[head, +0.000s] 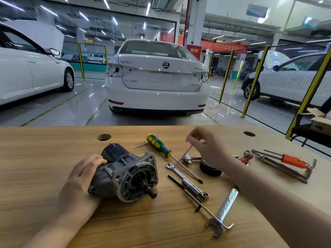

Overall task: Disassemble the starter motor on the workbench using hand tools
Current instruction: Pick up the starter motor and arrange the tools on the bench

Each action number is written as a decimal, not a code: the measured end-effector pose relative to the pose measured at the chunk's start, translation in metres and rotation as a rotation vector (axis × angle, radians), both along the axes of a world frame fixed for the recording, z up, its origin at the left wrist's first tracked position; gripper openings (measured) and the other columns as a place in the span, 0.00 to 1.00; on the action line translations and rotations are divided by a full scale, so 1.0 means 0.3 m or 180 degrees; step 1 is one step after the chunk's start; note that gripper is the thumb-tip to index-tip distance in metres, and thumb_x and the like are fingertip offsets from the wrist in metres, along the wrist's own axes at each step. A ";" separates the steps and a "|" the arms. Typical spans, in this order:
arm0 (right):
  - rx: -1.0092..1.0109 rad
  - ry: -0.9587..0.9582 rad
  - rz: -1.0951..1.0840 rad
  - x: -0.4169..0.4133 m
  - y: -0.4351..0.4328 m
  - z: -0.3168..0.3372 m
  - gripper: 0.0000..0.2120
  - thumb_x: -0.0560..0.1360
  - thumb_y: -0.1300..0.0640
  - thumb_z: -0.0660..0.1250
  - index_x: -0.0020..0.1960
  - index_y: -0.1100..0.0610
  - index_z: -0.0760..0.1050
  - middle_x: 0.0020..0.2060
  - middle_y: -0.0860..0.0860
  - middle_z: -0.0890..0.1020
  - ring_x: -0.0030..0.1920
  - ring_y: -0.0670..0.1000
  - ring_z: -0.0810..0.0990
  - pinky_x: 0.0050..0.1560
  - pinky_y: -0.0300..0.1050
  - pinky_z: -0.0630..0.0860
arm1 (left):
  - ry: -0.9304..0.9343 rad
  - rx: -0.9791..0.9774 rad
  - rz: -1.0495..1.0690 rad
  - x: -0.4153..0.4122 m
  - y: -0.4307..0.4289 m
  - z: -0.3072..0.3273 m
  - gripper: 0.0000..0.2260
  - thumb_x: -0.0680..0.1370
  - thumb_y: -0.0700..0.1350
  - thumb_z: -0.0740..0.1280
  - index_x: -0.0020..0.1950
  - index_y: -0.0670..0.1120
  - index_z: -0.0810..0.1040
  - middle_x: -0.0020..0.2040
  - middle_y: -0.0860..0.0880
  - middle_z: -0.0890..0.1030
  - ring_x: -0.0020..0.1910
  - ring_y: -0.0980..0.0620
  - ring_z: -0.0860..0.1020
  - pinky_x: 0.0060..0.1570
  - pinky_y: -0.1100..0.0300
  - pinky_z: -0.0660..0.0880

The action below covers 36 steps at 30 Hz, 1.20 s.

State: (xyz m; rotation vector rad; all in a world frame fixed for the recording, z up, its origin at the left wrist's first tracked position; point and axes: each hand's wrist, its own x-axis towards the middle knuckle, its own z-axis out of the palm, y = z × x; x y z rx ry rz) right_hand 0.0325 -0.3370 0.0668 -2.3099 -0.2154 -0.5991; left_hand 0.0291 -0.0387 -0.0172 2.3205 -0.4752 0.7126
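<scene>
Workbench (35, 158) in garage (86, 102), left grip (80, 178) clasping starter motor (129, 174), right grip (206, 147) pinching thin rod (185, 153)

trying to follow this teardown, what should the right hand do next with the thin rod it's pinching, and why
Probably lower the thin rod and lay it on the workbench beside the screwdriver. The right hand pinches it above the tools, clear of the starter motor, which the left hand holds; it must be freed before taking a tool.
</scene>
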 end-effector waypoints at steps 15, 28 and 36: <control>-0.0676 0.0435 -0.0510 -0.294 -0.097 -0.064 0.08 0.76 0.49 0.64 0.38 0.46 0.70 0.29 0.43 0.72 0.30 0.41 0.70 0.31 0.33 0.65 | -0.0057 0.0045 -0.0040 -0.002 0.000 0.004 0.34 0.52 0.24 0.77 0.56 0.39 0.78 0.58 0.37 0.78 0.57 0.34 0.75 0.54 0.46 0.70; -0.1820 0.0850 -0.0114 -0.482 -0.094 -0.230 0.20 0.73 0.33 0.56 0.61 0.39 0.64 0.55 0.34 0.64 0.52 0.31 0.64 0.51 0.24 0.62 | -0.0101 0.0173 -0.0011 -0.005 0.004 -0.002 0.35 0.51 0.27 0.80 0.56 0.41 0.77 0.58 0.38 0.78 0.56 0.33 0.76 0.48 0.40 0.74; -0.1480 0.0846 -0.0097 -0.422 -0.179 -0.222 0.08 0.78 0.48 0.58 0.57 0.42 0.70 0.46 0.31 0.66 0.46 0.28 0.67 0.50 0.22 0.63 | -0.0220 0.0250 0.0003 -0.007 0.002 0.002 0.35 0.50 0.27 0.80 0.55 0.40 0.77 0.56 0.37 0.79 0.54 0.32 0.77 0.47 0.39 0.75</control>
